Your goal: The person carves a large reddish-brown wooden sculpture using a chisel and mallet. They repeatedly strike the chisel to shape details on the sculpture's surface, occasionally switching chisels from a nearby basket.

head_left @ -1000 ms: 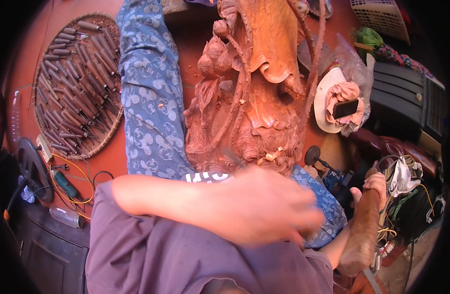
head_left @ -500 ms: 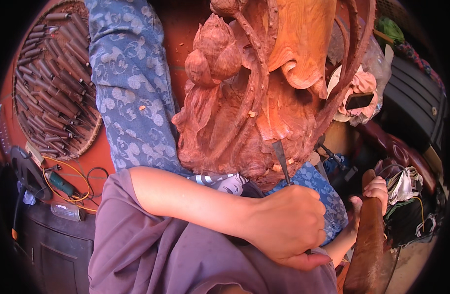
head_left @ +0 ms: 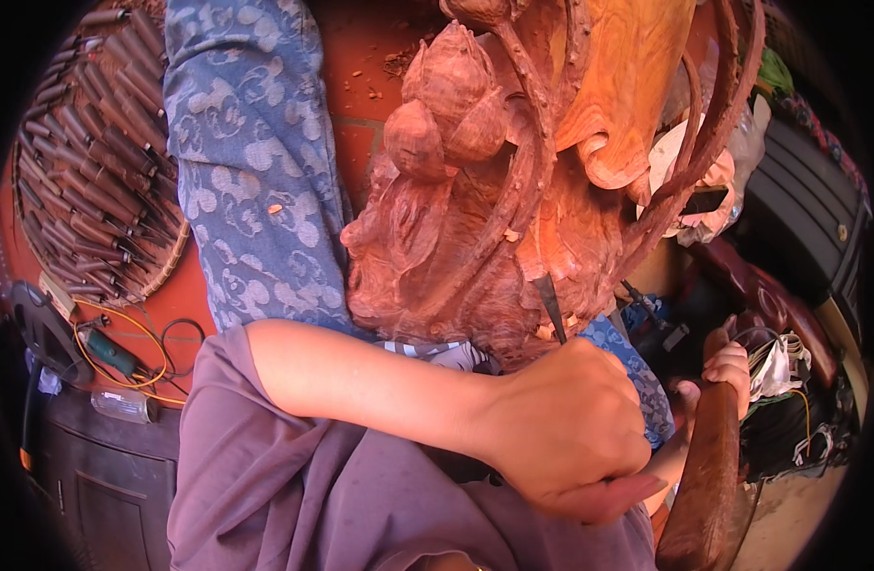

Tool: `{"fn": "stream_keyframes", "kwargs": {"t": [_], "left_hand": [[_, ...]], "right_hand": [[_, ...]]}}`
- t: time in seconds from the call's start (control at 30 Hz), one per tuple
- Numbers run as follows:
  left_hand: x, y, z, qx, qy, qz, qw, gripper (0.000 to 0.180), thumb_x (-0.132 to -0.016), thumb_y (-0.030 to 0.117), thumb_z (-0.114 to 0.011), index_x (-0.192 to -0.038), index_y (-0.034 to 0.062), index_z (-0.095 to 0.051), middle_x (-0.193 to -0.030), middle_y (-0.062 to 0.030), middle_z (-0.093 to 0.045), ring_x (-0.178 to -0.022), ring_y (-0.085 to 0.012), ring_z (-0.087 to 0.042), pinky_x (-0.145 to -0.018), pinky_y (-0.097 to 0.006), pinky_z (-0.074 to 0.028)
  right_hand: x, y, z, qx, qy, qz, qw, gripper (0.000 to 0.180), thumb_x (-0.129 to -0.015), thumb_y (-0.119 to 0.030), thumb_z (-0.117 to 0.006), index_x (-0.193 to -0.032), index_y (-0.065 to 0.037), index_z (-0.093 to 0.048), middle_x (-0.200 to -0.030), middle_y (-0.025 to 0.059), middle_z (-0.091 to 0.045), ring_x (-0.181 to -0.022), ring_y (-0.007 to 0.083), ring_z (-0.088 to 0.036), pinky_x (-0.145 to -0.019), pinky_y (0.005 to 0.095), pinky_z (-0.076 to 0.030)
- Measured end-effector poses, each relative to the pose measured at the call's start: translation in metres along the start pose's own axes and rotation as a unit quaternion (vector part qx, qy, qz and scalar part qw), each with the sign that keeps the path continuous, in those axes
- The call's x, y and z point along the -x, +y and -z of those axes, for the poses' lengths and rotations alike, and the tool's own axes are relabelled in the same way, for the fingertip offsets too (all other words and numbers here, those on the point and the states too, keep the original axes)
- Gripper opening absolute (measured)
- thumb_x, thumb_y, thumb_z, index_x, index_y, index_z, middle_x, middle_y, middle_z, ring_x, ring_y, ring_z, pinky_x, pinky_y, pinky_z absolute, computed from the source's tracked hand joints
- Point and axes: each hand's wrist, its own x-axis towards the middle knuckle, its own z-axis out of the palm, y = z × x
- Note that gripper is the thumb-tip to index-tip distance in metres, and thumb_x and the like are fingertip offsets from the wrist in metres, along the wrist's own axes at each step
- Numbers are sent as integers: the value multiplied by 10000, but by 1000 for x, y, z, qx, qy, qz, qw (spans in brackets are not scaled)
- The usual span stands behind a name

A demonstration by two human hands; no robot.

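My left hand [head_left: 565, 428] is closed in a fist around a chisel [head_left: 549, 303]. Its dark metal blade points away from me and meets the reddish wood carving [head_left: 437, 247], just below a smooth orange-brown section [head_left: 622, 86]; the handle is hidden inside the fist. At the right, my right hand [head_left: 727, 371] grips the narrow end of a brown wooden mallet [head_left: 708, 485], whose thicker part reaches toward me. The carving has bud shapes and curved stems, and small wood chips lie on its lower edge near the blade.
A round woven basket [head_left: 175, 262] packed with wood-handled carving tools [head_left: 94, 171] stands at the far left. Below it are a green power tool [head_left: 111, 352] with an orange cord and a clear jar [head_left: 125, 405]. Plastic bags, cables and a dark polished wooden piece [head_left: 775, 300] crowd the right side.
The carving and surroundings sit slightly further right and lower in the picture at the top, as the view has shifted. Both hands keep their grips, and the chisel stays against the wood.
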Motion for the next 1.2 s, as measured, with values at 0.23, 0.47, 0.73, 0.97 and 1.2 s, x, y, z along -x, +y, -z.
{"fn": "stream_keyframes", "kwargs": {"t": [0.23, 0.47, 0.73, 0.97, 1.2], "left_hand": [[1, -4, 2, -2, -28, 23, 999, 291, -805, 216, -613, -566, 107, -488, -547, -29, -471, -513, -238, -514, -468, -369, -372], [3, -5, -1, -8, -10, 10, 1000, 303, -806, 179, -596, -534, 90, -498, -532, -38, -488, -499, -257, -515, -476, -379, -390], [4, -10, -1, -35, -24, -12, 999, 323, -822, 155, -577, -526, 77, -473, -528, -59, -470, -492, -278, -506, -474, -389, -398], [6, -12, 0, -57, -8, -33, 998, 325, -823, 142, -567, -527, 69, -454, -522, -68, -449, -487, -292, -499, -468, -393, -396], [7, -15, 1, -69, -33, -38, 996, 318, -818, 131, -556, -529, 68, -440, -517, -70, -429, -476, -293, -483, -467, -392, -389]], "right_hand": [[1, 2, 2, -11, 1, 19, 1000, 304, -735, 50, -703, -902, -55, -472, -717, 65, -492, -625, 219, -473, -624, 386, -442], [3, -14, -1, 71, -17, 34, 997, 291, -739, 150, -622, -864, -53, -455, -748, 72, -473, -666, 223, -454, -635, 347, -426], [21, -14, 0, 100, 18, 11, 995, 282, -703, 148, -633, -829, -33, -458, -676, 82, -474, -591, 232, -462, -581, 359, -433], [28, -13, -10, 202, 28, -7, 979, 272, -703, 124, -638, -817, -42, -455, -652, 83, -500, -574, 227, -503, -569, 378, -455], [31, -16, -15, 243, 31, 41, 969, 279, -704, 105, -652, -838, -52, -463, -653, 83, -509, -569, 223, -509, -556, 367, -464]]}}
